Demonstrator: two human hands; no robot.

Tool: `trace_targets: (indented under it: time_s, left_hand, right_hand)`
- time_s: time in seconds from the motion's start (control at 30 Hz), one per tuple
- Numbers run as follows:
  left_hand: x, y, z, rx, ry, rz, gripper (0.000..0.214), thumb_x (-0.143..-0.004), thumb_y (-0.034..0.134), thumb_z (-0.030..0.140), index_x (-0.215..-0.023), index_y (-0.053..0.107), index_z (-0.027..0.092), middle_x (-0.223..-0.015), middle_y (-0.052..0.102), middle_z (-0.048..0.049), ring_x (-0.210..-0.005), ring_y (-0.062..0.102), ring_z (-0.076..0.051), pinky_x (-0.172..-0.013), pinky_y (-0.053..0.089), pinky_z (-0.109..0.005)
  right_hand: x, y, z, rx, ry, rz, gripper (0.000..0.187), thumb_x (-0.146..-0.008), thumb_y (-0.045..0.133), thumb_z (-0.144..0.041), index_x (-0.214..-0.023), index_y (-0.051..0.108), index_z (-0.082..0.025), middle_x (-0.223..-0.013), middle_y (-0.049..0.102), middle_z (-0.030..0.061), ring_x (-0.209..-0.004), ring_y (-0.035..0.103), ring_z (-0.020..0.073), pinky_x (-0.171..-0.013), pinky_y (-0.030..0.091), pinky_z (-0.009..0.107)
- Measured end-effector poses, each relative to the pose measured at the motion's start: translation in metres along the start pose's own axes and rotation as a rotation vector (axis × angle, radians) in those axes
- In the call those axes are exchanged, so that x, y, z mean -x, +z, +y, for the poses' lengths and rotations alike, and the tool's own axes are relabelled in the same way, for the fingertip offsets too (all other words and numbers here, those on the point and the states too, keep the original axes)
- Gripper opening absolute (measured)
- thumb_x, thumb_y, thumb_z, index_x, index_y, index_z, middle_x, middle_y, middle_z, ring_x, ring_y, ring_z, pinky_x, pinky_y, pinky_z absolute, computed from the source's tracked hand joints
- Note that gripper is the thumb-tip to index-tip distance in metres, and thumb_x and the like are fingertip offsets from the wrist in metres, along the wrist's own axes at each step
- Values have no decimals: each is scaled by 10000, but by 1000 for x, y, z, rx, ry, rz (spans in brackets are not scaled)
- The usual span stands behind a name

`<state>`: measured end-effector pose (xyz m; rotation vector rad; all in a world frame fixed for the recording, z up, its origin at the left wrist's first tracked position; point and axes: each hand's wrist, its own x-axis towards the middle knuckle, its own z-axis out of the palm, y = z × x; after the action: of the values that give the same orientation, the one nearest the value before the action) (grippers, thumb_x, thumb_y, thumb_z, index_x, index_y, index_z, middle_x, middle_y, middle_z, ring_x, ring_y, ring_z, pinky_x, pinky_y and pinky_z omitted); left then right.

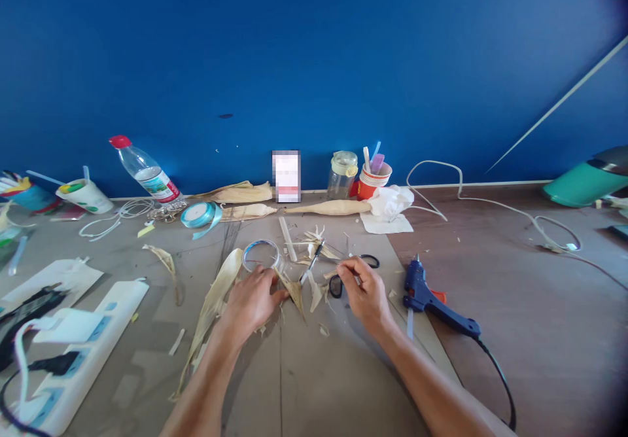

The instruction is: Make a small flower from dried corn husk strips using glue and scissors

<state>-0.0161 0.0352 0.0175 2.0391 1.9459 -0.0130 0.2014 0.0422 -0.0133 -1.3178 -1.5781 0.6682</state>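
My left hand (pixel 252 303) rests on the work mat with its fingers pinched on a folded, pointed piece of dry corn husk (pixel 294 291). A clear tape roll (pixel 261 254) lies just above it. My right hand (pixel 364 291) hovers a little to the right, fingers curled together at the black-handled scissors (pixel 350 273); what it holds is unclear. A pen (pixel 313 262) lies between the hands among husk scraps.
A blue glue gun (pixel 432 299) with its cord lies right of my right hand. White power strips (pixel 73 345) sit at the left. A long husk strip (pixel 210 313), blue ribbon roll (pixel 199 214), water bottle (pixel 147 172), jar (pixel 342 174) and red cup (pixel 373 182) line the back.
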Motion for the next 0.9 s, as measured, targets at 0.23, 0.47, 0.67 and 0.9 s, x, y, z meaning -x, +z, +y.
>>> trace_targets:
  time_s: [0.23,0.47,0.67,0.9]
  left_hand:
    - [-1,11,10,-58,29,-46,138,-797,489,281,-790,589,186,-909,622,-84,-867,593,-233,-685,378,-306]
    - [-2,15,10,-101,22,-29,174,-824,472,305,-843,589,177,-947,639,-102,-934,588,-257,-734,390,-322]
    - [-2,12,13,-129,3,-56,181,-835,428,242,-782,586,172,-928,642,-102,-905,593,-237,-726,392,-309]
    - [0,7,16,-106,9,-6,198,-843,441,322,-815,571,176,-920,634,-85,-869,597,-227,-679,389,-291]
  right_hand:
    - [1,-4,-10,-95,-121,-84,168,-850,484,-239,-721,572,-180,-753,554,26,-718,529,142,-667,415,252]
    - [13,10,-20,51,-317,-414,82,-755,610,-162,-691,650,-193,-1119,545,71,-1071,447,238,-886,363,402]
    - [21,23,-18,228,-298,-461,114,-783,588,-158,-689,647,-182,-782,615,39,-878,474,198,-789,344,351]
    - [17,12,-20,196,-430,-450,121,-778,568,-173,-667,618,-182,-912,643,37,-977,452,218,-838,319,364]
